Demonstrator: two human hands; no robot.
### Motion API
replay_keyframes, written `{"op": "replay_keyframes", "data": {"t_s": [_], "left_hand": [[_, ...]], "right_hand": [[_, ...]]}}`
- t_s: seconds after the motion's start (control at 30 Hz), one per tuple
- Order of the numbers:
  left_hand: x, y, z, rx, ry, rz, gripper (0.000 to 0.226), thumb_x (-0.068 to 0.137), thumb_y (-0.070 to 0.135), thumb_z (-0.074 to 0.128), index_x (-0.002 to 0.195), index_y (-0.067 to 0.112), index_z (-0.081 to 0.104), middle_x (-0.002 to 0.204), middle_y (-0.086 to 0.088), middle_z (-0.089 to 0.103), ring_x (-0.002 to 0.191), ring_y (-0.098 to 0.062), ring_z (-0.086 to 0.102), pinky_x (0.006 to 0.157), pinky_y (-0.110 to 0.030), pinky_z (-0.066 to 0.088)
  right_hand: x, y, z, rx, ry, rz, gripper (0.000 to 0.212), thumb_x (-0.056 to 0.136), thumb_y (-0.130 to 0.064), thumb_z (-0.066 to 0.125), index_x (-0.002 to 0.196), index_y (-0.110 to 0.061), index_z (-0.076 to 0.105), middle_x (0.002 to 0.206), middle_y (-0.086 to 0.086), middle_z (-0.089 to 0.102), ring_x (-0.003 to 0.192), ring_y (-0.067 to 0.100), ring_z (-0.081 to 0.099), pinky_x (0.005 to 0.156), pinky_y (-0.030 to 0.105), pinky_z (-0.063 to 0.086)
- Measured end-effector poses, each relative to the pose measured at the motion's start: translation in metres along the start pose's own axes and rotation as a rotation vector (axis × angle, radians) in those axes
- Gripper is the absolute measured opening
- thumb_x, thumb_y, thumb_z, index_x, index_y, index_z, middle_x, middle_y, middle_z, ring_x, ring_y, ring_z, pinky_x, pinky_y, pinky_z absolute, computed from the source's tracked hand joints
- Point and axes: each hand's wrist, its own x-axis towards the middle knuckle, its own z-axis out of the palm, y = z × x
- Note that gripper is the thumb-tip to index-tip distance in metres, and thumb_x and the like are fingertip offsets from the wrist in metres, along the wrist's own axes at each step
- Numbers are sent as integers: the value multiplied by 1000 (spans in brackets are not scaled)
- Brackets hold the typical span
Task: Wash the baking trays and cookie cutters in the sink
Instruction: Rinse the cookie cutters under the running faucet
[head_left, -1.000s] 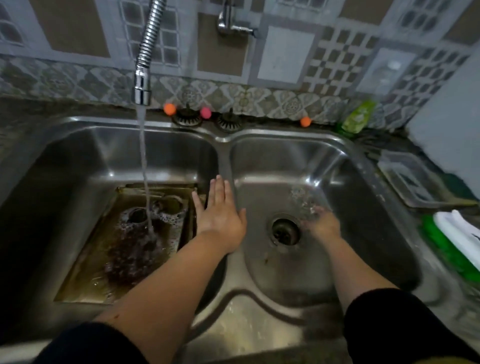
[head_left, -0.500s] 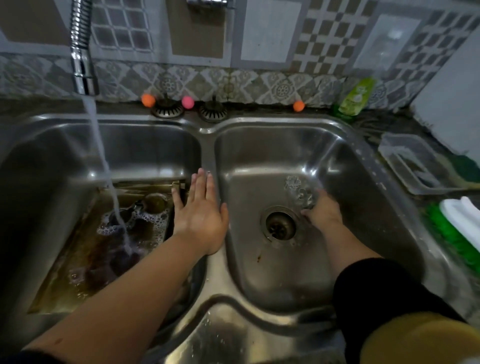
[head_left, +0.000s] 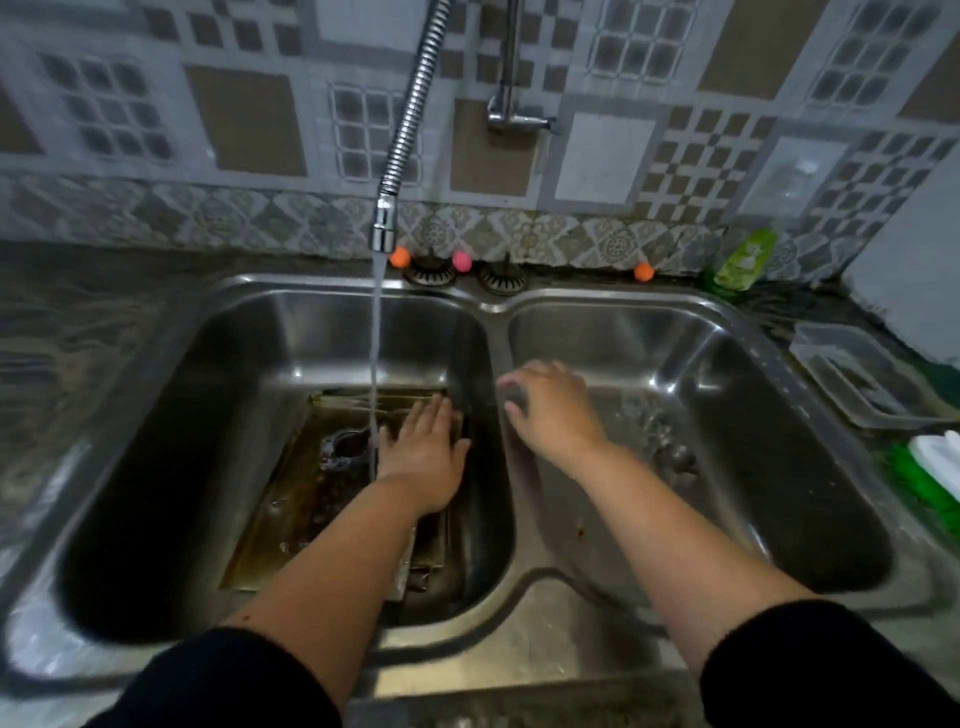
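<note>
Since a second ago: left hand (head_left: 423, 457) moved off divider into left basin, fingers straight, flat over baking tray (head_left: 291, 499) beside running water (head_left: 375, 364), likely to rinse. Right hand (head_left: 550, 410) raised toward divider; fingers curled, contents blurred, cannot tell. Cookie cutter (head_left: 345, 449) on tray.

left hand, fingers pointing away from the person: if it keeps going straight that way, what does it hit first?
Probably the far rim of the brown-stained metal baking tray the left hand rests in, then the back wall of the left steel sink basin. The round metal cookie cutter sits off to its side. Depth is hard to judge.
</note>
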Motion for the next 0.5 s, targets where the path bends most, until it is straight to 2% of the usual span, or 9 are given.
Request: {"op": "replay_keyframes", "data": {"t_s": [0.07,0.17,0.3,0.4,0.5], "left_hand": [[-7,-25,-4,8,-37,-89,58,102,39,33,154,24,12,163,3,-2,149,-21,0,119,-52,7],[-17,-53,-7,77,-89,-138,58,100,38,38,153,25,19,162,0,3,149,-22,0,119,-52,6],[-23,-84,-6,103,-173,-210,64,100,38,40,155,24,11,163,2,-1,149,-20,-2,119,-54,4],[-23,-97,-3,104,-211,-211,65,99,39,40,155,25,9,162,5,-3,149,-17,-5,119,-53,4],[-24,-104,-3,98,-208,-197,65,99,42,41,154,27,11,162,6,-1,149,-17,-1,120,-51,8]], "right_hand": [[0,-35,10,5,-45,-140,31,91,-24,56,121,-27,62,123,-3,57,117,20,46,98,34,36],[4,-72,44,72,-250,-203,39,91,-20,56,130,-22,57,132,2,54,125,22,42,105,38,37],[15,-93,89,-7,-516,-126,66,89,-10,55,149,-19,28,153,8,30,142,26,25,114,45,28],[17,-95,106,-9,-528,-31,70,88,-6,53,150,-19,23,151,10,32,140,29,26,113,47,28],[14,-100,114,-102,-405,-27,50,89,-10,52,138,-15,41,138,8,48,131,27,36,107,43,31]]}}
